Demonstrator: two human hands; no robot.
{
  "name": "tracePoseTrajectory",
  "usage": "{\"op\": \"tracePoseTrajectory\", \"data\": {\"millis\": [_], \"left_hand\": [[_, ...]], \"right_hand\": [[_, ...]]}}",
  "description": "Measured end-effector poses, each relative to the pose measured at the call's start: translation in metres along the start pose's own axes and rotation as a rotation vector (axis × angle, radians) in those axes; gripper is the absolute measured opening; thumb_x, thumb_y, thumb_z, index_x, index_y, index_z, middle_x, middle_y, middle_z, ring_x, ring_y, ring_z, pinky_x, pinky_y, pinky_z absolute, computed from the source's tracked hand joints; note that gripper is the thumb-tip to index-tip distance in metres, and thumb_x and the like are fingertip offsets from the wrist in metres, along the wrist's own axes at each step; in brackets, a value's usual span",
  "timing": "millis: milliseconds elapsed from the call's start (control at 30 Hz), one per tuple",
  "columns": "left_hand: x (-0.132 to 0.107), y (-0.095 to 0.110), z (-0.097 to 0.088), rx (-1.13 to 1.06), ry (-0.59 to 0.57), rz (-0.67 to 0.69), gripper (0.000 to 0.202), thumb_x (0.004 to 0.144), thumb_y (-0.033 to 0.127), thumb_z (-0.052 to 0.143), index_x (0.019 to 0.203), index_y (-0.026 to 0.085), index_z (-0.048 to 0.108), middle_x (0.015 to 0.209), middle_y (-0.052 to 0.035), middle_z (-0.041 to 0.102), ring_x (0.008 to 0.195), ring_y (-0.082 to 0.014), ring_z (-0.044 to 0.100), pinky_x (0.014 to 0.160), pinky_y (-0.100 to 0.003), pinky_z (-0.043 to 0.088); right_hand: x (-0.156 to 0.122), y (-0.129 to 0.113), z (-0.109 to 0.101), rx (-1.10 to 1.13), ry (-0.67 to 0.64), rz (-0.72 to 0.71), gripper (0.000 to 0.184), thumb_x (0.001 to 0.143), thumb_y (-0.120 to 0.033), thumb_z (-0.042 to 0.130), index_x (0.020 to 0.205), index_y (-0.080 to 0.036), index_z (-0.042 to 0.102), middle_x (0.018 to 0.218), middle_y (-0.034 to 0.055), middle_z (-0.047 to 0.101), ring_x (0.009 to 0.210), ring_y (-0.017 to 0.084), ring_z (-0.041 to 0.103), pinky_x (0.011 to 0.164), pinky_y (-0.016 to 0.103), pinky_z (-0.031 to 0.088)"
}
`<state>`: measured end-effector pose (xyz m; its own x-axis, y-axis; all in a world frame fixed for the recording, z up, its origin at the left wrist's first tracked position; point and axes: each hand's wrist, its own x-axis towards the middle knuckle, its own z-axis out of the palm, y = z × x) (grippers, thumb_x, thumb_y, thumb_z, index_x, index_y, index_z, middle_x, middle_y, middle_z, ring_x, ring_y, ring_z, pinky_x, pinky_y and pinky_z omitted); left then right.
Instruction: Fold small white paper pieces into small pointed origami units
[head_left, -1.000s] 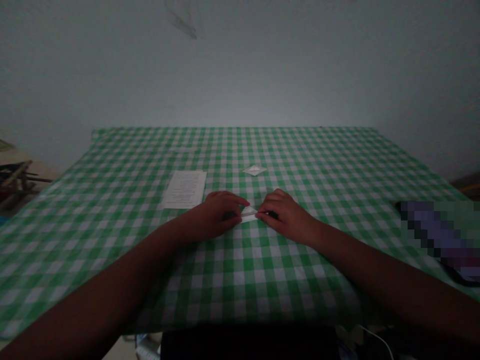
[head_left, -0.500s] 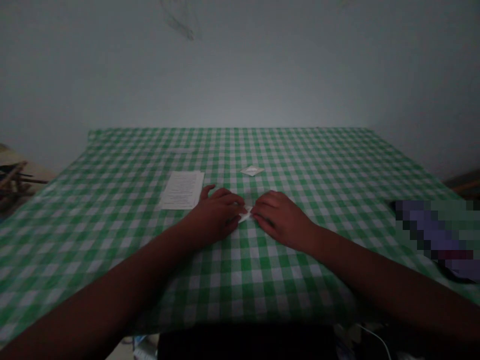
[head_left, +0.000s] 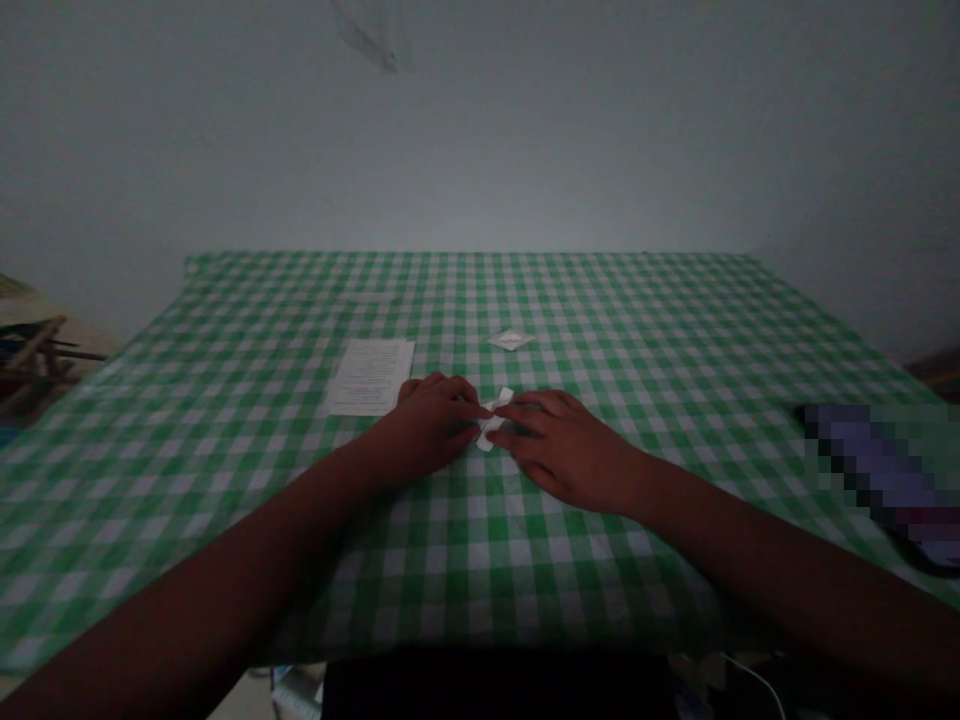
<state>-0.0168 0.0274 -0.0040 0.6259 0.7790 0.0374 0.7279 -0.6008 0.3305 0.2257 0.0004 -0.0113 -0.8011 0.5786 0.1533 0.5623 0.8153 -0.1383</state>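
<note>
Between my two hands, flat on the checked cloth, lies a small folded white paper strip (head_left: 504, 398), slanted with one end pointing away from me. My left hand (head_left: 431, 420) has its thumb and forefinger on the paper's left side, the other fingers curled. From the right, my right hand (head_left: 566, 435) presses the strip with its fingertips, which cover its middle. Beyond the hands sits a white diamond-shaped folded paper (head_left: 511, 340). A few printed sheets (head_left: 369, 377) lie just left of my left hand.
A green-and-white checked tablecloth (head_left: 637, 340) covers the table, which meets a plain wall (head_left: 480, 130) at the back. A dark device, partly pixelated (head_left: 870, 470), rests at the right edge. Near the far left lies a faint pale strip (head_left: 371, 297).
More of the white strip now shows, both ends visible beyond my fingers. My right hand's fingers have stretched out over it. The left fingers have drawn closer together. The view has shifted slightly.
</note>
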Motion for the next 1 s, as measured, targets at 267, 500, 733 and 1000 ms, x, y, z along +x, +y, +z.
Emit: {"op": "tracePoseTrajectory", "data": {"millis": [267, 500, 733, 1000], "left_hand": [[-0.0005, -0.0031, -0.003, -0.031, -0.031, 0.019, 0.031, 0.092, 0.032, 0.056, 0.121, 0.032, 0.067, 0.122, -0.0033, 0.06, 0.111, -0.0242, 0.051, 0.095, -0.043, 0.035], [-0.0007, -0.0045, -0.0008, -0.022, -0.032, 0.006, 0.03, 0.091, 0.033, 0.058, 0.119, 0.034, 0.067, 0.123, -0.0014, 0.06, 0.113, -0.0254, 0.051, 0.096, -0.045, 0.033], [-0.0009, -0.005, -0.0006, -0.016, -0.029, 0.016, 0.029, 0.091, 0.031, 0.058, 0.118, 0.035, 0.067, 0.121, -0.0018, 0.061, 0.112, -0.0243, 0.052, 0.094, -0.044, 0.033], [-0.0013, -0.0013, -0.0039, -0.031, -0.033, 0.015, 0.03, 0.091, 0.034, 0.058, 0.12, 0.032, 0.067, 0.123, -0.0029, 0.061, 0.113, -0.0246, 0.052, 0.096, -0.044, 0.034]], "right_hand": [[-0.0019, -0.0044, -0.0052, -0.026, -0.06, 0.006, 0.041, 0.097, -0.03, 0.048, 0.138, -0.03, 0.055, 0.152, 0.0109, 0.043, 0.134, 0.035, 0.038, 0.104, 0.058, 0.033], [-0.0019, -0.0036, -0.0047, -0.008, -0.078, 0.003, 0.04, 0.096, -0.028, 0.05, 0.135, -0.031, 0.057, 0.153, 0.0118, 0.041, 0.134, 0.036, 0.037, 0.103, 0.059, 0.032], [-0.0023, -0.0063, -0.0039, -0.015, -0.058, 0.028, 0.039, 0.096, -0.029, 0.05, 0.135, -0.032, 0.058, 0.152, 0.0111, 0.042, 0.132, 0.035, 0.039, 0.102, 0.058, 0.032], [-0.0025, -0.0065, -0.0027, -0.016, -0.054, 0.033, 0.04, 0.096, -0.03, 0.05, 0.136, -0.032, 0.057, 0.152, 0.0105, 0.042, 0.133, 0.036, 0.039, 0.103, 0.059, 0.032]]}}
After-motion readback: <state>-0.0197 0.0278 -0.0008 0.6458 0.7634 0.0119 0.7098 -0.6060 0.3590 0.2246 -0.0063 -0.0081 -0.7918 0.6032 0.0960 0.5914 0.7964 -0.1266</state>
